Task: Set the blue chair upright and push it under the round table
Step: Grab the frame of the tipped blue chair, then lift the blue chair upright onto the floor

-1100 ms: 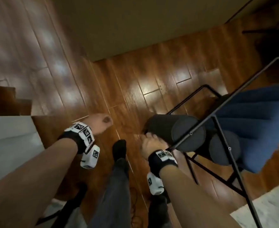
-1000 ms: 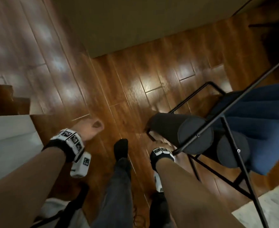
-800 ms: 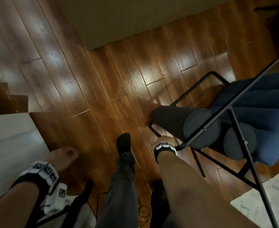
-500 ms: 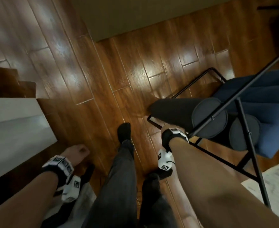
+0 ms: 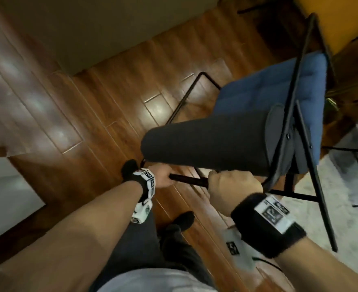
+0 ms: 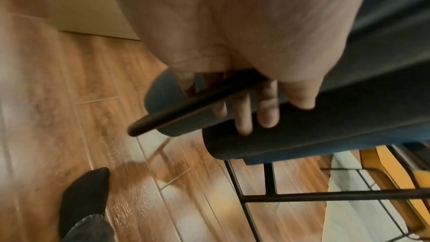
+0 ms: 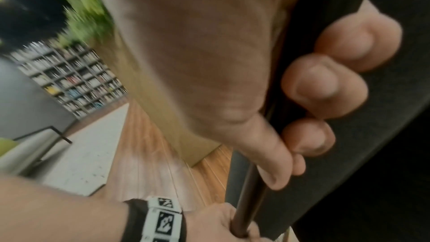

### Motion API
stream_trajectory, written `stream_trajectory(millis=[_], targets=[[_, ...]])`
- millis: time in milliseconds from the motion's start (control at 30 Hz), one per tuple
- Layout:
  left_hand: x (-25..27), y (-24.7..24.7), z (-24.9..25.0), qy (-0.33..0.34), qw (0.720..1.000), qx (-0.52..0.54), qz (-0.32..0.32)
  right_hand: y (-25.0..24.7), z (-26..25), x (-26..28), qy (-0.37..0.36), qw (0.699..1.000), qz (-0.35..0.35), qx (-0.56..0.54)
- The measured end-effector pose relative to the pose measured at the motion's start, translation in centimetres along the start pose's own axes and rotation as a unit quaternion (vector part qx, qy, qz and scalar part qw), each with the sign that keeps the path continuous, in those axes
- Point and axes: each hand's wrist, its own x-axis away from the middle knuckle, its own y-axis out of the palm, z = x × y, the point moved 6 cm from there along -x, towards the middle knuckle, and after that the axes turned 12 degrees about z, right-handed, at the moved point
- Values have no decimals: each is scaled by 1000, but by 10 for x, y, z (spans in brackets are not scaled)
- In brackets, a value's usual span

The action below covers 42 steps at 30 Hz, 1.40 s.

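Blue-seated and tipped, not yet upright: found the blue chair (image 5: 279, 91) leaning over the wooden floor (image 5: 89, 102), close to the edge of the pale rug (image 5: 353, 218). Could not tell how many of its legs touched down.

Held it by the black frame bar (image 5: 188, 180), just beside the dark roll cushion (image 5: 205, 142). Wrapped the left hand (image 5: 163, 178) round the bar near its bend, with fingers (image 6: 244, 117) curled under the metal and resting against the cushion. Closed the right hand (image 5: 233, 186) round the same bar a little farther along, fingers (image 7: 325, 87) curled tight and thumb laid along the rod.

Judged the first step begun but unfinished: grip taken with both hands, chair partway through the swing. Left to do, by that reading: bring the seat level, plant all the legs, then slide the chair in.

Could not say for certain which piece was the round table. Took the yellow-orange surface (image 5: 342, 22) at the floor's far right corner, just past the raised leg, as the likely one.
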Motion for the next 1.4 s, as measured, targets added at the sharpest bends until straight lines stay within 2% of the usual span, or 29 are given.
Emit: stream_trajectory(millis=[100,233,300,433,533,666,733,799,899,1032,1132,1232,1399], targets=[[43,2,66,32,999,-26,-27,20,31,61,14,999,41,-6],[73,23,137,48,996,-73,-28,55,88,135,67,995,67,7],[82,28,178,76,992,-99,-20,75,119,166,103,991,82,2],[95,53,246,119,974,-191,-5,143,168,199,173,979,83,-63],[89,86,276,139,942,-306,22,202,169,196,192,966,68,-162],[90,129,331,202,879,-429,56,273,176,213,256,907,30,-334],[90,144,356,235,845,-476,70,299,185,225,283,881,25,-378],[89,155,372,245,827,-501,75,313,192,234,291,868,40,-399],[83,162,387,242,821,-514,64,324,205,244,310,854,55,-413],[77,185,405,251,820,-512,47,341,226,256,333,854,65,-395],[72,198,411,215,837,-501,43,348,233,261,340,861,82,-368],[69,214,416,182,859,-479,14,363,241,262,347,856,87,-374],[59,240,387,157,859,-487,4,393,225,263,309,849,72,-423]])
